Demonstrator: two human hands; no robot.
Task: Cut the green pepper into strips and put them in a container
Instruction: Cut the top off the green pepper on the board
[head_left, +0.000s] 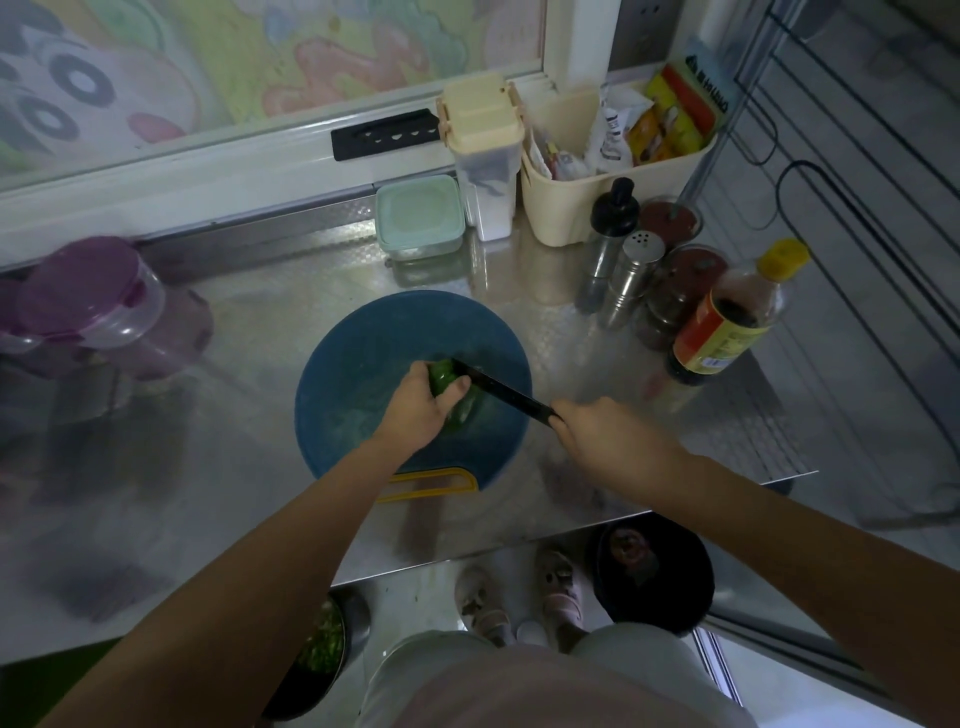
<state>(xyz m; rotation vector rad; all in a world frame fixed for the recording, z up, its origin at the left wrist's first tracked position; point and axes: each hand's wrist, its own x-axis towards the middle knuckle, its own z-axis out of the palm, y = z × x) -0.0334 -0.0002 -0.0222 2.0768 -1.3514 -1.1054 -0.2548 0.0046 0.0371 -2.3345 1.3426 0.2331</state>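
Head view: on the round blue plastic cutting board (353, 338), towards the front edge of the shiny steel worktop (260, 467), the left hand (421, 410) curls its fingers over the glossy green pepper (441, 376). The right hand (608, 436) is wrapped around the long black knife (498, 392), its blade touching the pepper.

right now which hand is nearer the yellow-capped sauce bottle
Right. The right hand, gripping the knife, sits just left of the yellow-capped bottle, toward the person; the left hand holds the green pepper farther left, over the blue board.
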